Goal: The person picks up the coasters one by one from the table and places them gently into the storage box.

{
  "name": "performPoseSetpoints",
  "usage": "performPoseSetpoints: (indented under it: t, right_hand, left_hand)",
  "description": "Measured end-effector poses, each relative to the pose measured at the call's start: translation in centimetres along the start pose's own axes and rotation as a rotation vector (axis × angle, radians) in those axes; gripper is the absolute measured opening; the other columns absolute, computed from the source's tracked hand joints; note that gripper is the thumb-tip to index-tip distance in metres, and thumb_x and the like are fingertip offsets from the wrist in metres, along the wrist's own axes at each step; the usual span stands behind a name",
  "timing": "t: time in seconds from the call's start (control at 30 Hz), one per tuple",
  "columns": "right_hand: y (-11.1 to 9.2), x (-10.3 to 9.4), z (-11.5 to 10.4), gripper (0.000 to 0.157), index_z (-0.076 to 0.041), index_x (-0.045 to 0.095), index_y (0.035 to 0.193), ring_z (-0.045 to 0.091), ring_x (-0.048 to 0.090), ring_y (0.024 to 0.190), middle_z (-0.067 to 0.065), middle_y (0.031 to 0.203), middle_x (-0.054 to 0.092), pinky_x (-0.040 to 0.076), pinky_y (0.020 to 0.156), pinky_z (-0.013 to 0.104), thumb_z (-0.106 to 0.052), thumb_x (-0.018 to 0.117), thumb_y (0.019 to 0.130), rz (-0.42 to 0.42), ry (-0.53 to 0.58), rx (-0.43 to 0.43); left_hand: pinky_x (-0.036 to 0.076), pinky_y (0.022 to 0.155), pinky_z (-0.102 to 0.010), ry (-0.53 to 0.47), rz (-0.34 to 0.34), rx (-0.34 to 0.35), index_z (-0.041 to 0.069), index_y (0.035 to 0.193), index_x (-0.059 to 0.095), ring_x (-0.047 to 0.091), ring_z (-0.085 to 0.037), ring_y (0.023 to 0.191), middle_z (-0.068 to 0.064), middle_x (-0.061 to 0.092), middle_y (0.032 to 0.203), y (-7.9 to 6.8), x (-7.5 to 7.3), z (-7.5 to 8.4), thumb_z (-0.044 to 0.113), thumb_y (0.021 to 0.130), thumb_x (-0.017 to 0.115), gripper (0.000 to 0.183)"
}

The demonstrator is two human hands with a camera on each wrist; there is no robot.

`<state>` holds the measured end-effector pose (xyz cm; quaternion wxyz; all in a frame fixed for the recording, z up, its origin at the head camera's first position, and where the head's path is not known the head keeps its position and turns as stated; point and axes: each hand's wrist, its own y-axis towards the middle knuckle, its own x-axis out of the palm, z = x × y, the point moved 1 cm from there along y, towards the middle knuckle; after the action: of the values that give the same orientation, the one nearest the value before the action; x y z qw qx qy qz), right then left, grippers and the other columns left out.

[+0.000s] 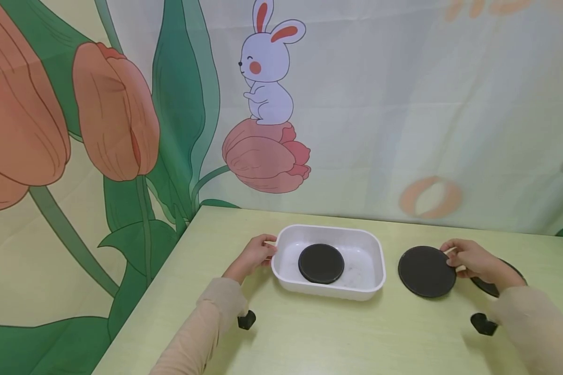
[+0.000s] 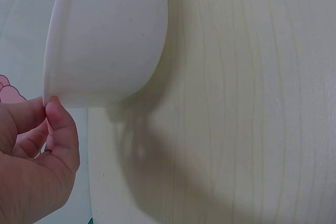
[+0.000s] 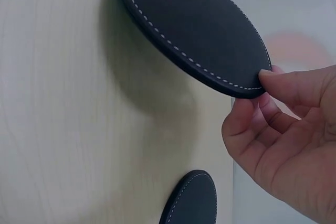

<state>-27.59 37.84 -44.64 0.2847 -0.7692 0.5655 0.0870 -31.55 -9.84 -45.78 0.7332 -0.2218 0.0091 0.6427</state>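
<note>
My left hand (image 1: pixel 257 252) pinches the left rim of a white rectangular tub (image 1: pixel 375 278), thumb and fingertips at its edge in the left wrist view. Inside the tub, left of its middle, lies a round black coaster (image 1: pixel 321 263). To the right of the tub, my right hand (image 1: pixel 471 260) holds a second round black coaster (image 1: pixel 427 272) by its edge, thumb on top and fingers beneath. White stitching runs round this coaster (image 3: pixel 199 24) in the right wrist view, and its shadow falls on the table below it. A third black coaster (image 3: pixel 195 200) lies behind my right wrist, partly covered.
The pale wood-grain table (image 1: pixel 356 338) ends at the back against a hanging cloth (image 1: pixel 366 130) printed with tulips and a rabbit. A small black piece (image 1: pixel 246 320) shows at the left sleeve, another black piece (image 1: pixel 484 324) at the right sleeve.
</note>
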Motion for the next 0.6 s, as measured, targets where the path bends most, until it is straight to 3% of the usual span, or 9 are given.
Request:
performPoseSetpoints:
  t: [0.23,0.43,0.6]
  right_hand:
    - [-0.5,-0.6,-0.9,0.032,0.006,0.036,0.114,0.012,0.045,0.067,0.006,0.085,0.042,0.046,0.060,0.032,-0.002,0.048,0.086,0.007,0.036,-0.062]
    - [-1.0,-1.3,-1.8,0.019,-0.009,0.045,0.105,0.009,0.048,0.067,0.000,0.085,0.044,0.048,0.062,0.031,-0.005,0.050,0.087,0.023,0.104,-0.094]
    - [-1.0,-1.4,-2.3,0.019,-0.016,0.045,0.105,0.008,0.048,0.071,-0.004,0.087,0.045,0.049,0.067,0.032,-0.009,0.050,0.088,0.029,0.132,-0.106]
  left_hand:
    - [0.047,0.063,-0.028,-0.002,0.000,-0.003,0.007,0.120,0.049,0.056,-0.020,0.077,-0.011,0.055,0.094,0.1,-0.1,-0.1,0.006,0.087,0.051,0.032]
    - [0.047,0.062,-0.027,-0.004,-0.001,-0.006,0.007,0.120,0.048,0.056,-0.020,0.077,-0.009,0.054,0.093,0.1,-0.1,0.0,0.005,0.087,0.051,0.033]
    - [0.047,0.061,-0.027,-0.006,-0.004,-0.005,0.007,0.120,0.048,0.056,-0.020,0.077,-0.010,0.054,0.093,0.1,-0.1,-0.1,0.005,0.087,0.051,0.033]
